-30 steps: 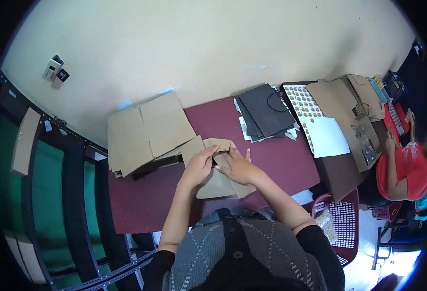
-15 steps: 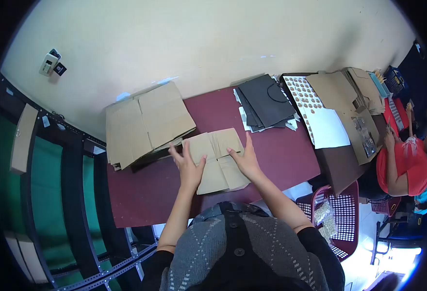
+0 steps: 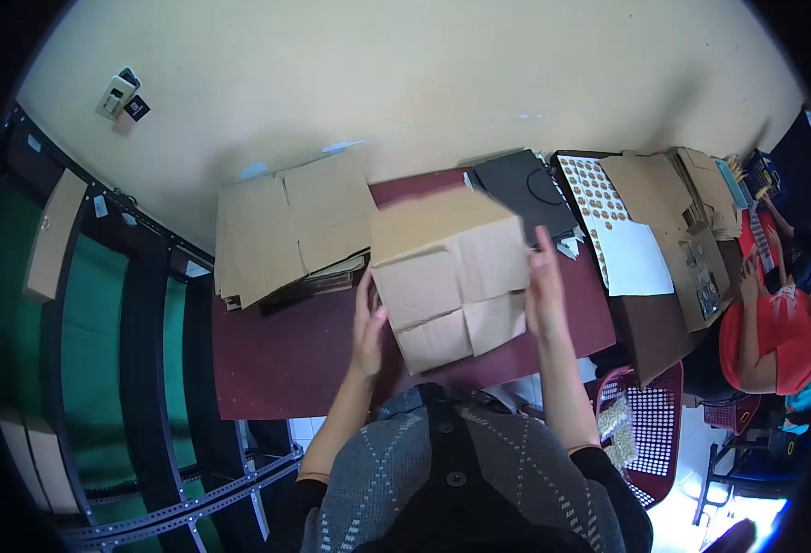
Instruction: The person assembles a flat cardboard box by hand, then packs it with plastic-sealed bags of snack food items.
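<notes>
A brown cardboard box [image 3: 461,295] is tilted in front of me above the maroon table [image 3: 286,369], with its folded, creased flaps facing me and a plain side facing up. My left hand [image 3: 367,334] supports its left side, thumb near the lower edge. On the opposite side my right hand [image 3: 546,288] presses against the box, slightly blurred, fingers pointing up. The far side and the underside of the box are hidden. Just left of it lies a stack of flattened cardboard [image 3: 295,226].
Black paper bags [image 3: 521,189] lie behind the box. To the right are a sticker sheet [image 3: 594,189], white paper [image 3: 638,260] and more cardboard [image 3: 650,189]. A maroon basket [image 3: 668,433] holds bagged pale pieces. A person in red [image 3: 774,336] works at far right. Metal shelving [image 3: 138,350] stands left.
The box has been raised and tipped, so its flap face turned from upward toward me. My hands moved from its top to its two sides. The view shifted slightly.
</notes>
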Action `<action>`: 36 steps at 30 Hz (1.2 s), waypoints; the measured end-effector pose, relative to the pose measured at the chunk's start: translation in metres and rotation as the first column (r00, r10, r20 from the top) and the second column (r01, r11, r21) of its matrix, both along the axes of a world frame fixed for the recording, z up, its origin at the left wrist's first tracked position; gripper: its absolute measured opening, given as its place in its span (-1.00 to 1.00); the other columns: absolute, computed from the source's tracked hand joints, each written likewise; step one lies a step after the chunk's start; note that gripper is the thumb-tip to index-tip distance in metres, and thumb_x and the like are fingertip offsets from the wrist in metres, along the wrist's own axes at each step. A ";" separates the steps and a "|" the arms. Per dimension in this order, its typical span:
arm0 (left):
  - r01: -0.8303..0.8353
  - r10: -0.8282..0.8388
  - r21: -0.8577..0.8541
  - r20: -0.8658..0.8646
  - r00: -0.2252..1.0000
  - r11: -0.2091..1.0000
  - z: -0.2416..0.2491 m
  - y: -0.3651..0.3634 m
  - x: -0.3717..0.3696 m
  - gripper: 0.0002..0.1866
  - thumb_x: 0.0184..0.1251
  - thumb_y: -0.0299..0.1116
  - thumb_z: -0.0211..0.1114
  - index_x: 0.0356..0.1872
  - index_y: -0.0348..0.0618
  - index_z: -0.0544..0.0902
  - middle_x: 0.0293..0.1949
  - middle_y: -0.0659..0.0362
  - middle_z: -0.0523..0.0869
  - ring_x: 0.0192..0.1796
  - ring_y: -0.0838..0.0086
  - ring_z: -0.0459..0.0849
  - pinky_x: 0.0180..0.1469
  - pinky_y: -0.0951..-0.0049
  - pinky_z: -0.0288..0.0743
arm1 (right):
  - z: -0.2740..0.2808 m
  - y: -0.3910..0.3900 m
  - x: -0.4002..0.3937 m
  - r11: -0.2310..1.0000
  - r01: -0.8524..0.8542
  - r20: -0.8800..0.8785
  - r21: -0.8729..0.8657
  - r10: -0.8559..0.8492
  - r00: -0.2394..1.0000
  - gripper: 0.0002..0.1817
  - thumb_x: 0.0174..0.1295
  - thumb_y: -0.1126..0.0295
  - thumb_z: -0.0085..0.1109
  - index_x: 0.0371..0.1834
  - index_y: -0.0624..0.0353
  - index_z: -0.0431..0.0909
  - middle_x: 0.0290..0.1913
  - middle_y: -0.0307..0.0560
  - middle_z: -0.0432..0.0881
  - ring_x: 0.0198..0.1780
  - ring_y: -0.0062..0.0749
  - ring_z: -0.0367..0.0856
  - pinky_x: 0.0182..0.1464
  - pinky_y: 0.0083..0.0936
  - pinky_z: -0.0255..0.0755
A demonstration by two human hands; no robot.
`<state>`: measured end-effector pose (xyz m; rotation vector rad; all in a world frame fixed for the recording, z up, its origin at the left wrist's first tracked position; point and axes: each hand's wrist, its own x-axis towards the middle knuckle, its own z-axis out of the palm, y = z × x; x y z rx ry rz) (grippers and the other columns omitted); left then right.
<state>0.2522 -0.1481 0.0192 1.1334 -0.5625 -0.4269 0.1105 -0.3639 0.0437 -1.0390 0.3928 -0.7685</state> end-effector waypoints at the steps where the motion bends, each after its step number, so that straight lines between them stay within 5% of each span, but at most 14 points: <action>1: 0.084 -0.084 -0.115 0.000 0.996 0.990 0.007 -0.001 0.010 -0.22 0.31 -0.01 -0.01 0.42 -0.33 0.07 0.40 -0.07 0.22 0.45 0.27 0.15 0.45 0.30 -0.03 | 0.010 -0.008 -0.006 0.998 -0.007 0.089 0.062 0.001 0.996 -0.31 0.42 0.04 -0.15 0.51 0.10 -0.07 0.42 0.08 0.19 0.38 -0.23 0.25 0.40 -0.35 0.13; 4: 0.116 -0.126 -0.171 -0.050 0.991 0.978 0.017 -0.006 0.039 -0.23 0.35 0.10 -0.24 0.44 -0.27 0.08 0.44 0.00 0.16 0.49 0.26 0.08 0.48 0.28 -0.09 | 0.004 -0.022 -0.007 0.992 -0.074 0.063 0.104 0.067 0.996 -0.26 0.44 -0.14 -0.38 0.51 0.12 -0.11 0.44 0.07 0.14 0.41 -0.25 0.21 0.41 -0.34 0.09; 6: 0.273 -0.331 -0.189 -0.458 0.825 0.943 -0.008 -0.013 0.057 -0.22 0.38 0.16 -0.26 0.43 -0.26 0.10 0.44 0.01 0.17 0.49 0.28 0.09 0.48 0.29 -0.09 | 0.001 -0.019 -0.004 0.974 -0.183 -0.135 0.135 0.201 0.970 -0.20 0.43 -0.20 -0.48 0.52 0.17 -0.17 0.50 0.02 0.01 0.49 -0.28 0.01 0.47 -0.35 -0.07; 8: 0.369 -0.390 -0.132 -0.400 0.829 0.920 -0.024 -0.018 0.052 -0.19 0.38 0.24 -0.29 0.43 -0.21 0.13 0.43 0.04 0.20 0.47 0.30 0.14 0.46 0.29 -0.05 | -0.050 -0.017 0.001 0.964 -0.238 -0.182 0.121 0.257 0.949 -0.23 0.45 -0.17 -0.49 0.53 0.14 -0.23 0.54 -0.06 -0.11 0.53 -0.30 -0.13 0.49 -0.37 -0.18; 10: 0.287 -0.286 -0.028 -0.231 0.930 0.957 -0.042 -0.023 0.043 -0.24 0.41 0.22 -0.29 0.40 -0.18 0.19 0.41 0.07 0.22 0.46 0.32 0.15 0.45 0.29 -0.03 | -0.077 -0.005 0.009 0.980 -0.147 -0.145 0.132 0.166 0.975 -0.30 0.45 -0.16 -0.41 0.42 0.14 0.14 0.32 -0.08 0.33 0.31 -0.32 0.31 0.33 -0.39 0.22; 11: 0.293 -0.291 -0.033 -0.270 0.918 0.956 -0.055 -0.020 0.043 -0.28 0.44 0.20 -0.28 0.38 -0.14 0.21 0.42 0.09 0.22 0.46 0.32 0.13 0.45 0.27 -0.02 | -0.074 0.000 -0.002 0.962 -0.254 -0.117 0.103 0.265 0.957 -0.24 0.46 -0.13 -0.44 0.54 0.06 -0.34 0.56 -0.08 -0.25 0.55 -0.26 -0.23 0.50 -0.38 -0.26; 14: 0.295 -0.249 0.085 -0.348 0.904 0.952 -0.071 -0.014 0.034 -0.29 0.44 0.21 -0.28 0.38 -0.12 0.20 0.42 0.11 0.19 0.47 0.29 0.12 0.44 0.27 -0.02 | -0.067 0.012 -0.005 0.966 -0.254 -0.306 -0.046 0.228 0.924 -0.18 0.43 -0.17 -0.39 0.53 0.12 -0.35 0.56 -0.01 -0.26 0.55 -0.22 -0.28 0.50 -0.37 -0.26; 18: 0.291 -0.222 0.253 -0.269 0.937 0.923 -0.101 -0.005 0.024 -0.09 0.26 -0.01 0.27 0.47 -0.10 -0.05 0.43 0.01 0.13 0.48 0.23 0.06 0.45 0.25 -0.05 | -0.079 0.015 -0.009 0.861 -0.411 -0.671 -0.299 0.117 0.732 -0.04 0.30 -0.09 -0.01 0.51 0.27 -0.28 0.55 0.17 -0.33 0.56 -0.17 -0.41 0.50 -0.36 -0.31; 19: 0.320 -0.243 0.342 -0.248 0.938 0.884 -0.096 -0.003 0.021 0.15 0.03 -0.24 0.50 0.49 -0.10 -0.19 0.45 -0.06 0.07 0.48 0.20 0.06 0.44 0.25 0.00 | -0.091 0.016 -0.008 0.816 -0.390 -0.704 -0.427 -0.029 0.710 -0.05 0.21 0.01 0.14 0.50 0.29 -0.13 0.41 0.24 0.17 0.42 -0.16 0.20 0.34 -0.39 0.14; 22: 0.311 -0.264 0.507 -0.165 0.950 0.804 -0.101 0.004 0.015 0.27 -0.07 -0.29 0.57 0.50 -0.05 -0.30 0.46 -0.07 0.04 0.45 0.18 0.13 0.42 0.25 0.07 | -0.098 -0.011 -0.020 0.896 -0.442 -0.653 0.050 0.364 0.664 -0.17 0.24 0.15 0.15 0.47 0.31 0.02 0.04 -0.01 0.54 -0.11 -0.48 0.54 -0.12 -0.60 0.39; 23: 0.309 -0.261 0.507 -0.165 0.951 0.805 -0.103 0.007 0.017 0.27 -0.07 -0.29 0.57 0.50 -0.05 -0.30 0.46 -0.07 0.04 0.45 0.18 0.13 0.42 0.25 0.07 | -0.097 -0.016 -0.024 0.912 -0.396 -0.543 0.108 0.388 0.745 -0.31 0.27 0.29 0.11 0.42 0.31 0.14 -0.27 -0.30 0.55 -0.42 -0.77 0.34 -0.40 -0.75 0.23; 26: 0.423 -0.300 0.365 -0.347 0.888 0.830 -0.087 0.014 0.017 0.19 -0.03 -0.37 0.49 0.51 0.03 -0.25 0.45 -0.06 0.05 0.45 0.17 0.12 0.43 0.25 0.05 | -0.079 -0.020 -0.030 0.899 -0.417 -0.499 0.136 0.425 0.755 -0.38 0.28 0.25 0.07 0.40 0.19 0.24 -0.22 -0.32 0.58 -0.33 -0.78 0.42 -0.34 -0.75 0.26; 31: 0.305 -0.248 0.348 -0.199 0.948 0.886 -0.078 0.029 0.032 -0.11 0.01 -0.54 0.18 0.43 0.02 0.00 0.35 -0.04 0.23 0.36 0.20 0.27 0.33 0.29 0.21 | -0.079 -0.022 -0.022 0.878 -0.473 -0.628 0.078 0.412 0.660 -0.42 0.28 0.27 0.07 0.38 0.09 0.28 -0.17 -0.36 0.57 -0.33 -0.73 0.44 -0.33 -0.69 0.31; 36: 0.157 -0.090 0.532 -0.151 0.984 0.832 -0.082 0.055 0.039 -0.31 0.12 -0.52 0.16 0.32 -0.14 0.14 0.16 -0.01 0.45 0.19 0.30 0.43 0.22 0.35 0.31 | -0.069 -0.004 -0.012 0.854 -0.410 -0.757 -0.319 0.031 0.653 -0.57 0.28 0.30 0.02 0.19 0.23 0.46 -0.35 -0.17 0.63 -0.34 -0.56 0.50 -0.20 -0.56 0.41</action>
